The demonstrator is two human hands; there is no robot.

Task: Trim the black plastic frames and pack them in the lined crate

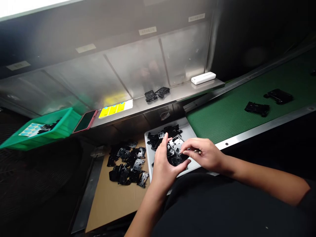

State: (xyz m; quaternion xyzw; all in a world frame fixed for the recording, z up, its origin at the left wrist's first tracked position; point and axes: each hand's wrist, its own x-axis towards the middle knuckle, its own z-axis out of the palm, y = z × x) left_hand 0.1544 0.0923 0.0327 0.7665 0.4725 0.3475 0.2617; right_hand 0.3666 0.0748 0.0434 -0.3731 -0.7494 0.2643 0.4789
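Blk part (175,144) sits over the white tray (189,126), your L hand (163,164) spread around it, grip unclear; your R hand (207,153), fingers closed, holds a small metallic item (197,151). Addt'l blk parts (128,163) lie L on cardboard (103,200), others R on green conveyor (217,121).

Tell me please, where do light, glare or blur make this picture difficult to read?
In the head view, the top left corner is blown out and haze veils the upper panel; the metal back panel mirrors the yellow card; the labels are too blurred to read; black parts in the white tray merge darkly.
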